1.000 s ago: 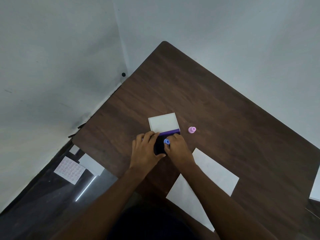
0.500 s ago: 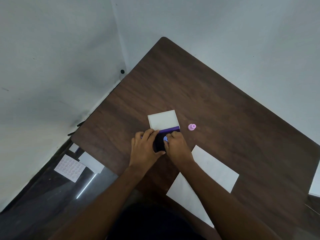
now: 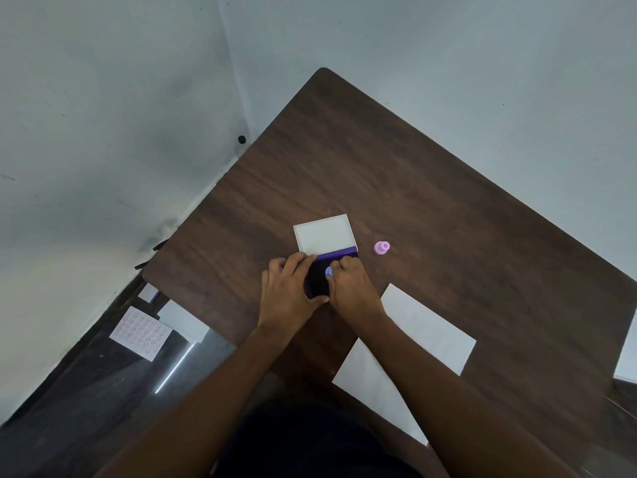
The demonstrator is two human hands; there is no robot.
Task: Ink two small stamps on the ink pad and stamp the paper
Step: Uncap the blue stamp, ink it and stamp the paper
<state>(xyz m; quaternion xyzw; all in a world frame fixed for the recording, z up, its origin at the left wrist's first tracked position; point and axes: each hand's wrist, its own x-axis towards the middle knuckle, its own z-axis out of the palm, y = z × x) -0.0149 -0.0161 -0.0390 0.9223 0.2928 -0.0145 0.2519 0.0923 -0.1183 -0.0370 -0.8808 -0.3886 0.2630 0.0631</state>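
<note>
Little has shifted since the earlier frames: both hands stay at the ink pad, whose white lid lies open on the far side. On the dark wooden worktop, the right hand is closed around a small blue stamp set on the dark pad, while the left hand grips the pad's left edge. Just right of the lid, a pink stamp stands apart, and the white paper lies near the right forearm.
</note>
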